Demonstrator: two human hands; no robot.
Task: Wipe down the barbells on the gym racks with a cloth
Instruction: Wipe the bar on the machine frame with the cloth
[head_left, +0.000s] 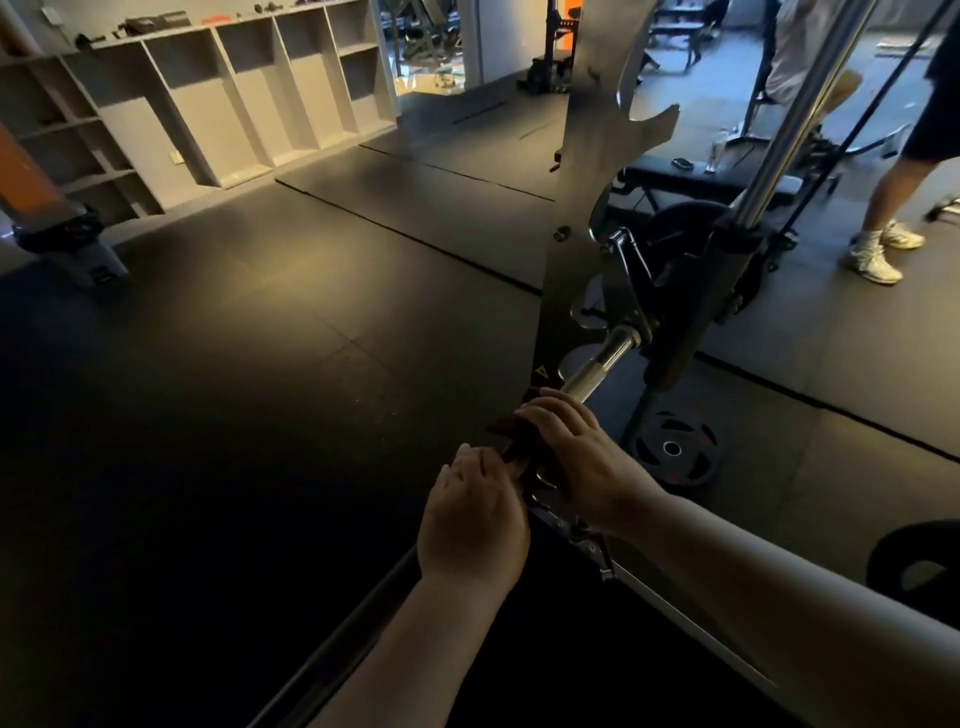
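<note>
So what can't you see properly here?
Head view:
- Dark crumpled cloth: mostly hidden under the right hand and left hand.
- Shiny steel barbell: near end covered by hands and cloth.
- Person in white sneakers: upper body cut off by the top edge.

Open floor (234, 338) left; rack upright (587, 208) blocks right.

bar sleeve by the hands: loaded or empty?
Empty. The barbell sleeve is bare chrome from the cloth under the right hand to the collar; one plate lies on the floor.
</note>
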